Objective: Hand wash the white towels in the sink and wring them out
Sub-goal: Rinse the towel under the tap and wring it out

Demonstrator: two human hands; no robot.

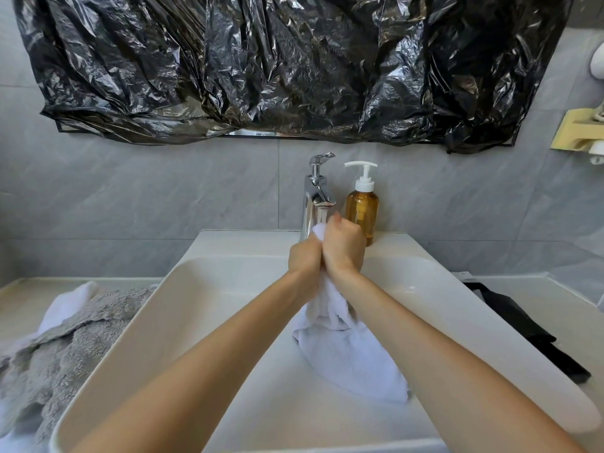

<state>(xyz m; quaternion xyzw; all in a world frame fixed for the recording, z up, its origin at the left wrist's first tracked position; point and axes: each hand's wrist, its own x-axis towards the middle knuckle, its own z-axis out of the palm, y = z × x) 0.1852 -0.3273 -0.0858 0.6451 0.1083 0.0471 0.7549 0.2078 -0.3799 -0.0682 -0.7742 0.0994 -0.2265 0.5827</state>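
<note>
While both fists clench it just in front of the chrome faucet (315, 197), the white towel (343, 341) hangs twisted into the sink (202, 289); left hand (304, 255) and right hand (343, 245) touch, apparently wringing. Grey towels (58, 348) lie left of the faucet, an amber pump bottle (362, 207) just right.

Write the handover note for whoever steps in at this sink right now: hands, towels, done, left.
Left hand and right hand: both grip the upper end of one white towel, fists side by side over the sink, just in front of the faucet.
The towel's lower end hangs down and lies on the basin floor.
More towels, grey and white, are piled on the counter to the left. Soap bottle stands beside the faucet.
Done: this towel is in the sink and being squeezed; whether it has been soaped cannot be told.
Left: finish wringing it, then wash the white ones in the pile.
</note>
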